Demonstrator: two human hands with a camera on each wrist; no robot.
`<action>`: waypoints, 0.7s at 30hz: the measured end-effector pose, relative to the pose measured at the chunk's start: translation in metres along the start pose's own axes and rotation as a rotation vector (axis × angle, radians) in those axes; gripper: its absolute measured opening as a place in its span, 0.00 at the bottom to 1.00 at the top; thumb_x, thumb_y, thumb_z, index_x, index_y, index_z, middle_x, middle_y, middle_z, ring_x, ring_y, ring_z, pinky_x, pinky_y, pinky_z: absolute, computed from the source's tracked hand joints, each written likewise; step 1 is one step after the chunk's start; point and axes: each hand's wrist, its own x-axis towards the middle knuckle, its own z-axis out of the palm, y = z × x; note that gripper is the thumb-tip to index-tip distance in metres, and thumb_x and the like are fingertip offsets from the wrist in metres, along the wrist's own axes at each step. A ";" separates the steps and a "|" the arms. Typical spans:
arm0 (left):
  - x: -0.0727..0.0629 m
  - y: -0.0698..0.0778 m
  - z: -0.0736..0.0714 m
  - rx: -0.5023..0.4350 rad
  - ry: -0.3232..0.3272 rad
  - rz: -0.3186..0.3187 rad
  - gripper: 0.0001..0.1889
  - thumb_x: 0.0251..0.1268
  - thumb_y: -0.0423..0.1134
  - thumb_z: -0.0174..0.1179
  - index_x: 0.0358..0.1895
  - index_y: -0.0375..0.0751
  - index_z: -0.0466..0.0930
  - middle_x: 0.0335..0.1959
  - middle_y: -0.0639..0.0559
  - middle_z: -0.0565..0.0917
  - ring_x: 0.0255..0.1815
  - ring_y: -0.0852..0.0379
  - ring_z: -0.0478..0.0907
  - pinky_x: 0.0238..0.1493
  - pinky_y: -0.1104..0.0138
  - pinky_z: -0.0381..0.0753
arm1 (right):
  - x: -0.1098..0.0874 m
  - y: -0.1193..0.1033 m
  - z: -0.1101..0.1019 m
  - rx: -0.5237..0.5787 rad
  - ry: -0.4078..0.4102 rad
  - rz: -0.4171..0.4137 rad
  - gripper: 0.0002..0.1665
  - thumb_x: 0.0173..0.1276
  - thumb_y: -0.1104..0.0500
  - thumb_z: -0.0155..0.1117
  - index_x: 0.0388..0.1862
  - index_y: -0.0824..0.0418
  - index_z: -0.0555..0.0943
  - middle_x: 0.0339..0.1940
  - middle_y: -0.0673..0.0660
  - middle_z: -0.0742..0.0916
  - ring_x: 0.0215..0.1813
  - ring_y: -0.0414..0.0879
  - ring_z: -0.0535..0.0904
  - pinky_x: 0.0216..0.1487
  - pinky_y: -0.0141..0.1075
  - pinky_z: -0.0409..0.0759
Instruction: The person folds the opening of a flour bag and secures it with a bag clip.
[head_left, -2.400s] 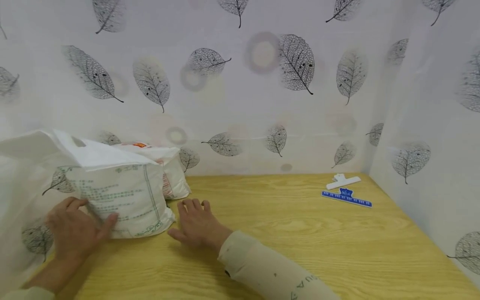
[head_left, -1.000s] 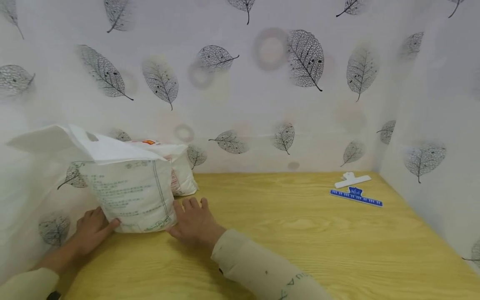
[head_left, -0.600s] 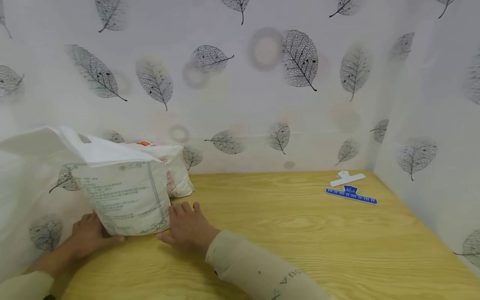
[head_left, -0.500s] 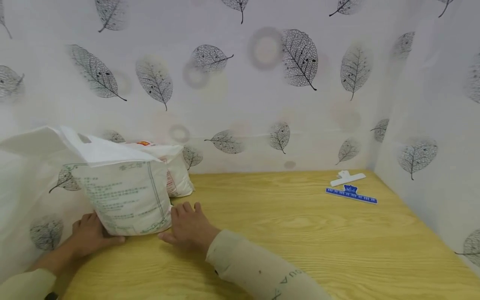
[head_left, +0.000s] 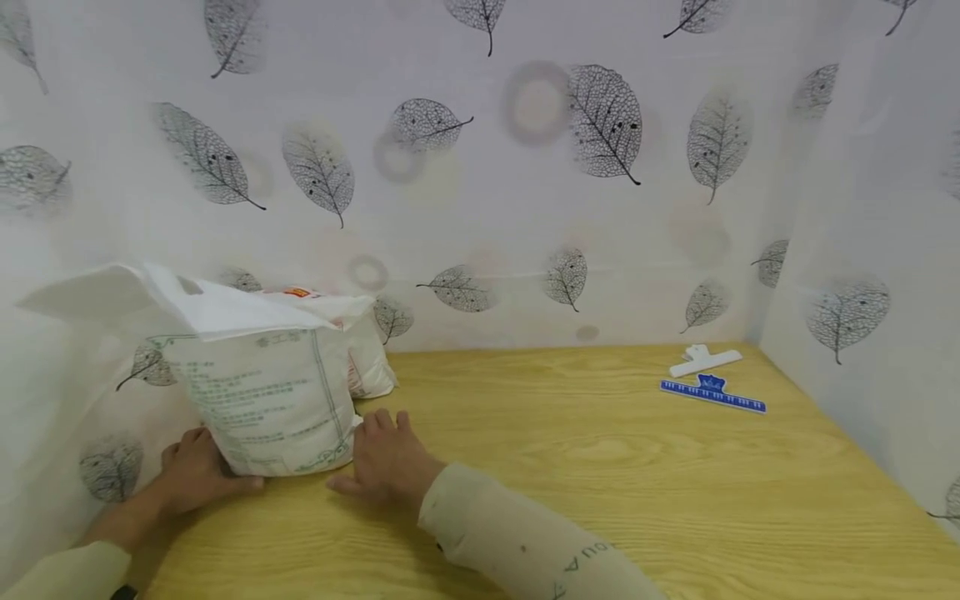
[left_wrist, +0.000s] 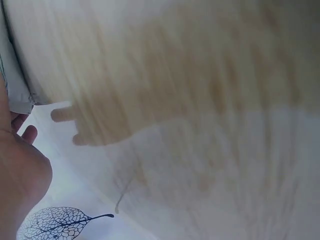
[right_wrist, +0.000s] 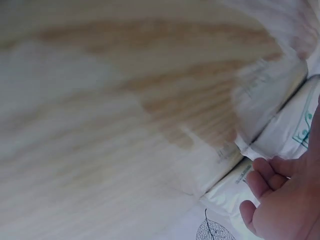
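Note:
A plump white plastic bag [head_left: 258, 400] with green print stands upright on the table, its loose top with a handle hole leaning left. At its lower left corner lies my left hand [head_left: 197, 475], thumb along the front of the base and fingers going back along the side. My right hand [head_left: 390, 457] is at the lower right side, its fingers loosely bent against the plastic and its thumb on the wood. In the right wrist view, the fingertips of the right hand [right_wrist: 282, 200] are right at the bag's creased edge. The left hand [left_wrist: 22, 165] shows only partly in its wrist view.
Behind the bag stands another white bag [head_left: 371, 358] with red print. A white clip [head_left: 705, 362] and a blue clip [head_left: 712, 393] with a keyboard pattern lie at the far right of the wooden table [head_left: 570, 483]. Leaf-printed sheeting [head_left: 487, 200] encloses the back and sides.
My left hand has moved from the bag's left front down to its lower left corner. My right hand has come in against the right side. The clips stay put; the head view shifts slightly.

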 end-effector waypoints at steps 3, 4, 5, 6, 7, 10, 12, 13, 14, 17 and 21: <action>0.000 0.002 -0.002 -0.005 0.003 0.011 0.55 0.46 0.63 0.74 0.72 0.37 0.56 0.68 0.20 0.61 0.62 0.13 0.52 0.49 0.24 0.47 | -0.002 0.001 -0.002 0.021 0.003 -0.008 0.47 0.68 0.20 0.36 0.58 0.55 0.77 0.60 0.50 0.78 0.65 0.44 0.69 0.68 0.45 0.66; 0.000 0.003 -0.002 -0.003 0.003 0.014 0.55 0.46 0.63 0.74 0.72 0.37 0.57 0.68 0.20 0.62 0.62 0.13 0.53 0.49 0.24 0.47 | -0.003 0.001 -0.002 0.022 0.005 -0.013 0.47 0.68 0.20 0.37 0.58 0.55 0.77 0.60 0.50 0.78 0.65 0.44 0.70 0.68 0.45 0.66; -0.001 0.004 -0.003 -0.004 0.004 0.019 0.54 0.46 0.62 0.74 0.71 0.38 0.57 0.68 0.20 0.62 0.62 0.13 0.53 0.49 0.24 0.47 | -0.003 0.001 -0.002 0.021 0.007 -0.014 0.47 0.67 0.19 0.37 0.57 0.55 0.78 0.59 0.50 0.78 0.65 0.44 0.70 0.68 0.45 0.66; -0.001 0.005 -0.003 -0.004 0.003 0.019 0.54 0.46 0.62 0.74 0.71 0.38 0.58 0.68 0.20 0.62 0.63 0.13 0.53 0.49 0.24 0.48 | -0.003 0.001 -0.002 0.019 0.007 -0.015 0.47 0.67 0.19 0.37 0.57 0.55 0.78 0.59 0.50 0.79 0.65 0.45 0.70 0.69 0.45 0.66; -0.001 0.005 -0.003 -0.004 0.000 0.017 0.53 0.46 0.63 0.74 0.71 0.39 0.59 0.68 0.20 0.62 0.63 0.13 0.53 0.49 0.24 0.48 | -0.003 0.001 -0.002 0.017 0.005 -0.017 0.48 0.67 0.19 0.37 0.56 0.55 0.78 0.59 0.50 0.79 0.64 0.45 0.70 0.69 0.45 0.66; -0.002 0.007 -0.003 0.009 -0.011 0.007 0.54 0.45 0.64 0.74 0.71 0.39 0.58 0.69 0.21 0.62 0.63 0.13 0.53 0.49 0.24 0.48 | -0.003 0.000 -0.002 0.014 -0.003 -0.014 0.48 0.66 0.18 0.38 0.56 0.56 0.78 0.59 0.50 0.79 0.64 0.45 0.70 0.69 0.46 0.65; -0.003 0.007 -0.003 0.025 -0.023 -0.010 0.56 0.46 0.65 0.73 0.72 0.37 0.56 0.68 0.21 0.61 0.63 0.13 0.53 0.49 0.24 0.49 | -0.003 -0.001 -0.002 0.016 -0.008 -0.015 0.48 0.65 0.18 0.38 0.56 0.56 0.78 0.58 0.50 0.79 0.64 0.45 0.69 0.70 0.46 0.64; -0.004 0.006 -0.003 0.032 -0.030 -0.019 0.57 0.46 0.66 0.72 0.73 0.36 0.54 0.68 0.20 0.61 0.63 0.13 0.52 0.50 0.24 0.49 | -0.004 -0.002 -0.002 0.016 -0.008 -0.018 0.48 0.65 0.18 0.38 0.55 0.56 0.78 0.58 0.51 0.79 0.63 0.45 0.69 0.69 0.46 0.64; -0.005 0.006 -0.003 0.038 -0.037 -0.028 0.59 0.46 0.66 0.72 0.74 0.35 0.51 0.68 0.20 0.60 0.63 0.12 0.51 0.49 0.24 0.49 | -0.004 -0.002 -0.003 0.014 -0.007 -0.020 0.49 0.65 0.18 0.38 0.55 0.56 0.78 0.58 0.51 0.79 0.63 0.46 0.69 0.69 0.46 0.64; -0.006 0.007 -0.001 0.036 -0.044 -0.041 0.62 0.47 0.67 0.71 0.75 0.33 0.47 0.67 0.18 0.59 0.63 0.12 0.50 0.50 0.24 0.49 | -0.005 -0.001 -0.002 0.000 -0.001 -0.017 0.50 0.64 0.17 0.36 0.55 0.56 0.78 0.55 0.50 0.78 0.61 0.46 0.69 0.68 0.46 0.65; -0.005 0.012 0.000 0.010 -0.036 -0.043 0.62 0.47 0.67 0.71 0.75 0.32 0.46 0.66 0.17 0.58 0.62 0.10 0.49 0.50 0.24 0.49 | -0.006 0.001 -0.002 0.001 -0.003 0.001 0.51 0.62 0.15 0.35 0.54 0.55 0.78 0.52 0.50 0.78 0.58 0.45 0.69 0.66 0.45 0.65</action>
